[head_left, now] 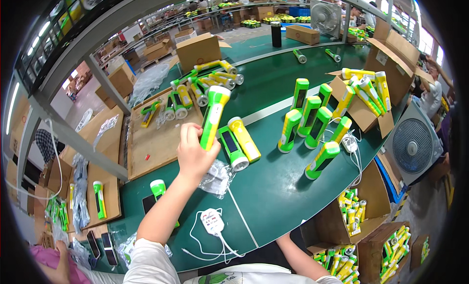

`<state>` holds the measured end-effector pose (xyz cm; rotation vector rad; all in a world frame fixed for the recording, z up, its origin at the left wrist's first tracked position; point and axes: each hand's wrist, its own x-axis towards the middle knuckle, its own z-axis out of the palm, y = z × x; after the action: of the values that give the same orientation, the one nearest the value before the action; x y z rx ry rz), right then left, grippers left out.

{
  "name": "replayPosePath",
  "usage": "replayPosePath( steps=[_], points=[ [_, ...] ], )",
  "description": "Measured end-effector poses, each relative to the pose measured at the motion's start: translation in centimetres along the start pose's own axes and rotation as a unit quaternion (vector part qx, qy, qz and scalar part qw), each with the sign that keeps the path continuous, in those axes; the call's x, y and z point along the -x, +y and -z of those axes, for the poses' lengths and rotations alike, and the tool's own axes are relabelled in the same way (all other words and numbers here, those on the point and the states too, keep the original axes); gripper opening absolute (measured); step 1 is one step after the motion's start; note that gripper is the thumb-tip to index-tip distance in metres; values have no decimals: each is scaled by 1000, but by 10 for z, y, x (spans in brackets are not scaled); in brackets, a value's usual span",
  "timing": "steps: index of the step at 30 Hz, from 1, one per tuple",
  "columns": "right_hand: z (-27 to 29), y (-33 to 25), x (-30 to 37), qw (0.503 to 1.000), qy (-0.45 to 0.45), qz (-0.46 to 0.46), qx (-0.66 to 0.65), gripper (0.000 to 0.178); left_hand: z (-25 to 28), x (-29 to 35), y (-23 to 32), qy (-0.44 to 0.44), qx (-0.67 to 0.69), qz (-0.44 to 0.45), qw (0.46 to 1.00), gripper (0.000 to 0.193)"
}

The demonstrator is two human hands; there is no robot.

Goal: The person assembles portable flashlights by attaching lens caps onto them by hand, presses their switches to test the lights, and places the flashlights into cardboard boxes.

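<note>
My left hand (193,154) is closed round the lower end of a green, yellow and white flashlight (214,115), held up above the green table with its wide head on top. Just right of this hand, two more flashlights lie on the table: a green one with a dark panel (232,148) and a yellow one (244,140). A crumpled clear plastic bag (216,179) lies below the hand. My right forearm (299,257) reaches toward the table's near edge, and the hand itself is hidden there.
Several flashlights (317,127) stand upright on the right, beside a carton (359,113) full of them. A white charger with cables (212,223) lies near the front edge. Open cartons (386,242) of flashlights stand below right, near a fan (411,143). At left is a wooden tray (151,159).
</note>
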<state>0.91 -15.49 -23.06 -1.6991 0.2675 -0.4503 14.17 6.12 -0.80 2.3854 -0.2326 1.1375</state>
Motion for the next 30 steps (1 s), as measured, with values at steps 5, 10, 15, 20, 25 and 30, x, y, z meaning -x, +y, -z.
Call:
replayPosePath(
  steps=[5,10,15,20,25,30],
  points=[
    [1,-3,6,996,30,-25,-78,36,61,36,50,-1,65,-20,998,33],
    [24,6,25,984,83,-52,-147,37,94,63,77,8,142,-43,989,35],
    [55,6,39,975,118,-34,-183,22,115,82,94,-1,151,-106,983,36],
    [70,-58,36,958,175,130,-183,18,122,102,108,-47,238,-87,966,36],
    [65,-164,30,942,-122,102,-294,80,112,130,120,-148,317,-76,934,38],
    [69,-200,35,921,-200,-13,-336,68,111,140,120,-338,462,71,817,52]
  ],
)
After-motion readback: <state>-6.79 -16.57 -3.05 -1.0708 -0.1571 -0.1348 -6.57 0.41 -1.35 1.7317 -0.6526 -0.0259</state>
